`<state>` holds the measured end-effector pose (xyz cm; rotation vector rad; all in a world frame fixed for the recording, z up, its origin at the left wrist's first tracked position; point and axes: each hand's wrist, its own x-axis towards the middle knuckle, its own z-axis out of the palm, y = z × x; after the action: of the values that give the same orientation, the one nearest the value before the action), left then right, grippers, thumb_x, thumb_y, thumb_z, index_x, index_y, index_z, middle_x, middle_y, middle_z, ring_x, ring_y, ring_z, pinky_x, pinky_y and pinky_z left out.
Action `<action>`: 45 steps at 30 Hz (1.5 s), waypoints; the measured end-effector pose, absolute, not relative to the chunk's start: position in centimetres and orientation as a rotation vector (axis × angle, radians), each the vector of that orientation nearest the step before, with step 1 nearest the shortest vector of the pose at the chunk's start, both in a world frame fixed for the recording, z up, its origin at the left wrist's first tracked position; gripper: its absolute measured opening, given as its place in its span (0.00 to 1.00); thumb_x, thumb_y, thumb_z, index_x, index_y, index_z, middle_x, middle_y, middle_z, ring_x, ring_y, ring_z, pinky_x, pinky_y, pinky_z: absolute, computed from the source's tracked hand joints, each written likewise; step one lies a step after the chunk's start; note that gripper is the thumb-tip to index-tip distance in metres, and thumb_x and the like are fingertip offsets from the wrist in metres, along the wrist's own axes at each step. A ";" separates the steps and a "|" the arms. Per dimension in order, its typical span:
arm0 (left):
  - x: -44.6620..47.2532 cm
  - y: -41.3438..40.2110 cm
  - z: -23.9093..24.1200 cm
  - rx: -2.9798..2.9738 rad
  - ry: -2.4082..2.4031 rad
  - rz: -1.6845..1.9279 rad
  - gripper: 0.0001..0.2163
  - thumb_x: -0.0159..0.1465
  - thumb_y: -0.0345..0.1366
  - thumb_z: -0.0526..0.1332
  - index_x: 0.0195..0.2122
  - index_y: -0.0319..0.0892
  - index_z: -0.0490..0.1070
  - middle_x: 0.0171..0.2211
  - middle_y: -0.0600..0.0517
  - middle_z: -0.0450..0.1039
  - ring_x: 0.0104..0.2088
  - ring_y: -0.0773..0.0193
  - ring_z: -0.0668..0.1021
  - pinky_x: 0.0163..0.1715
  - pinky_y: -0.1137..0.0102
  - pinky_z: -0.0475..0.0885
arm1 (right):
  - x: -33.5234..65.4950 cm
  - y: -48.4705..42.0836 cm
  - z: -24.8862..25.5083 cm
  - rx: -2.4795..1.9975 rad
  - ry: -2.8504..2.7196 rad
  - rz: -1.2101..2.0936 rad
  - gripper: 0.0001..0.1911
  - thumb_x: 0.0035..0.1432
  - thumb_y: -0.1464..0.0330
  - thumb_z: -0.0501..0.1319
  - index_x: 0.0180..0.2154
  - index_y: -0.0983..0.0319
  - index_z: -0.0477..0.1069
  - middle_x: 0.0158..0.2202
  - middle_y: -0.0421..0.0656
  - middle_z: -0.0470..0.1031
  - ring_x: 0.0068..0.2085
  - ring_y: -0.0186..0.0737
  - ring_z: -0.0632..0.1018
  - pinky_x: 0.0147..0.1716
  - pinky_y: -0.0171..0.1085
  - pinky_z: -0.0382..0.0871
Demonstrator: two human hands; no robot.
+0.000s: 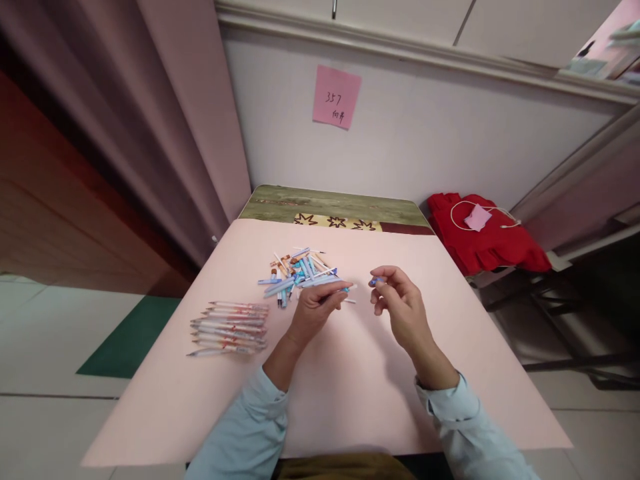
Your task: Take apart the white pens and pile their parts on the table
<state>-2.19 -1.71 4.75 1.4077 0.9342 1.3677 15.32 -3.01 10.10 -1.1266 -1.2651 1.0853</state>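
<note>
My left hand [316, 308] is closed on a white and blue pen barrel [325, 283], held just above the pink table [350, 387]. My right hand [397, 300] pinches a small blue pen part [376, 282] between thumb and fingertips, a short gap to the right of the barrel's tip. Just behind my left hand lies a loose pile of pen parts [295, 270] in blue, white and orange. A neat row of several assembled pens [230, 327] lies to the left of my left hand.
A pink note [337, 97] hangs on the white wall behind the table. A red bag [483, 233] with a white cord rests on a chair at the right. A curtain [165, 120] hangs on the left. A green, patterned surface [335, 208] adjoins the table's far edge.
</note>
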 end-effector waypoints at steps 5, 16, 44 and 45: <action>-2.1 -1.7 4.8 1.401 0.921 1.372 0.11 0.60 0.38 0.65 0.41 0.42 0.80 0.22 0.53 0.74 0.23 0.69 0.72 0.28 0.73 0.69 | 15.0 -3.1 10.1 -1.163 -1.372 1.130 0.11 0.58 0.63 0.62 0.40 0.61 0.74 0.23 0.37 0.70 0.23 0.32 0.71 0.22 0.32 0.70; -2.1 -1.5 4.4 1.420 0.951 1.377 0.10 0.61 0.38 0.64 0.42 0.42 0.80 0.23 0.54 0.73 0.24 0.70 0.72 0.28 0.74 0.69 | 14.5 -3.2 9.7 -1.220 -1.332 1.104 0.11 0.61 0.60 0.59 0.32 0.61 0.69 0.17 0.34 0.66 0.17 0.28 0.66 0.16 0.28 0.59; -2.2 -1.4 4.0 1.443 0.946 1.357 0.10 0.61 0.38 0.64 0.43 0.43 0.79 0.23 0.55 0.72 0.24 0.71 0.72 0.27 0.74 0.69 | 14.4 -2.7 8.8 -1.274 -1.310 1.043 0.13 0.56 0.59 0.65 0.37 0.62 0.75 0.19 0.36 0.70 0.19 0.31 0.71 0.21 0.32 0.67; -2.2 -1.4 4.0 1.442 0.947 1.355 0.10 0.61 0.38 0.64 0.43 0.43 0.79 0.23 0.55 0.72 0.24 0.71 0.72 0.27 0.74 0.69 | 14.4 -2.7 8.8 -1.271 -1.307 1.045 0.13 0.56 0.59 0.65 0.37 0.62 0.75 0.19 0.36 0.70 0.19 0.31 0.71 0.21 0.32 0.67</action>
<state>-2.20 -1.38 4.01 1.4419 0.9470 1.3553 14.40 -2.72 8.82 -1.2711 -1.3068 1.0452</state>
